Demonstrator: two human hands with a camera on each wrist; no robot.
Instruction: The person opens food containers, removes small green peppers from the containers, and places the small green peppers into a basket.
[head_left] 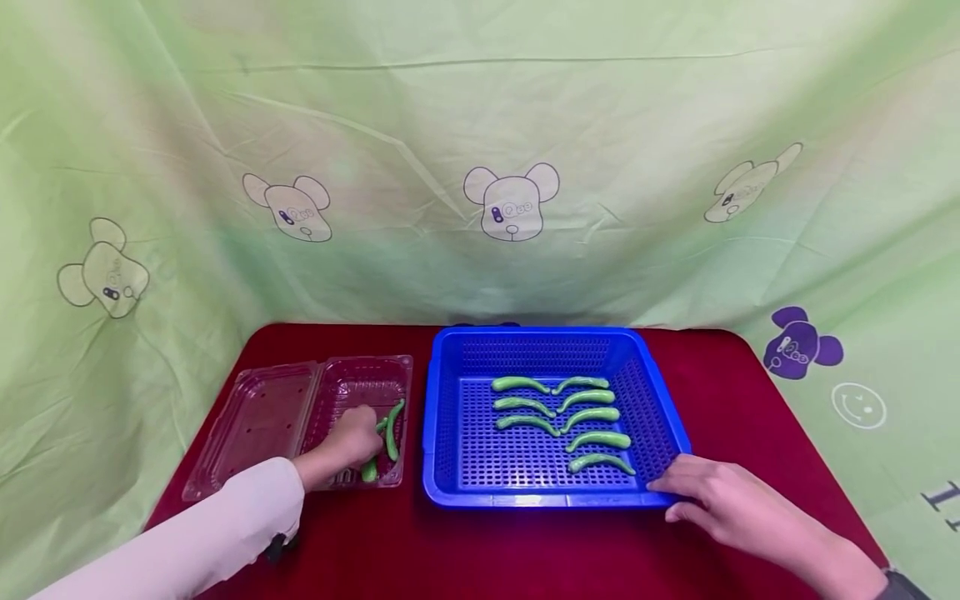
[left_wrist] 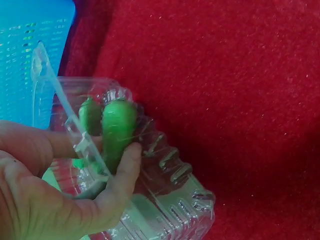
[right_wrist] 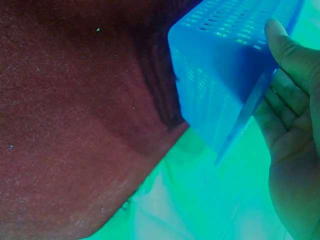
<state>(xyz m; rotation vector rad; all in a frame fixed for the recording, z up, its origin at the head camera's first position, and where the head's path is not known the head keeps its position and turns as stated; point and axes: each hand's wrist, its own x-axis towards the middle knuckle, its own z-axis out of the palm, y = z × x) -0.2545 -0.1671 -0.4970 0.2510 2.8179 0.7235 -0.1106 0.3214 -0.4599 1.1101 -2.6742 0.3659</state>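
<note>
Little can be read. On the green backdrop cloth, at the far right edge of the head view, dark serif strokes are cut off by the frame; they look like one or two capital letters, perhaps an "I" or "T", but no word can be made out. The cloth also bears printed signs: outlined bear heads, a purple bear head and a white smiley face. The blue basket and the clear plastic box show no legible label, brand or number.
</note>
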